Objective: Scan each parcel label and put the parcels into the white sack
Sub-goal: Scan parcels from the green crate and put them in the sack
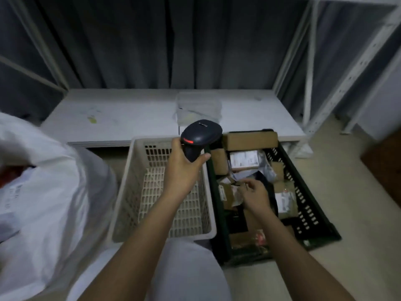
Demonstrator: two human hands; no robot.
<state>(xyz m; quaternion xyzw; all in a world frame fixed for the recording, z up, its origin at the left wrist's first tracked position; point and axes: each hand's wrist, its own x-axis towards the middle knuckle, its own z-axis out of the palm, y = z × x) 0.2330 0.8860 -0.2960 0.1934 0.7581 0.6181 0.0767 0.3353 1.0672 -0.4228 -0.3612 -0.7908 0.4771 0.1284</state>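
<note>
A black handheld barcode scanner (200,141), a red light showing on its head, is gripped by its handle in the left hand (183,170), fingers and thumb curled round it, above the far right corner of an empty beige slatted plastic crate (121,192). The right hand (253,195) is lowered into the dark green crate (312,216) just beside it, fingers loosely bent over a jumble of parcels (243,168); whether anything is pinched between the fingertips cannot be told through the blur. Brown cardboard boxes, among them one (250,140) at the far end of the crate, and grey plastic mailers with white labels are seen piled inside. The white sack (43,192) is seen at the left edge, its mouth open, with labelled packets dimly visible within. Behind the crates, a low white platform (130,118) carrying a folded pale bag (198,110) is backed by dark curtains (173,44) and white metal shelving uprights (310,68).
</note>
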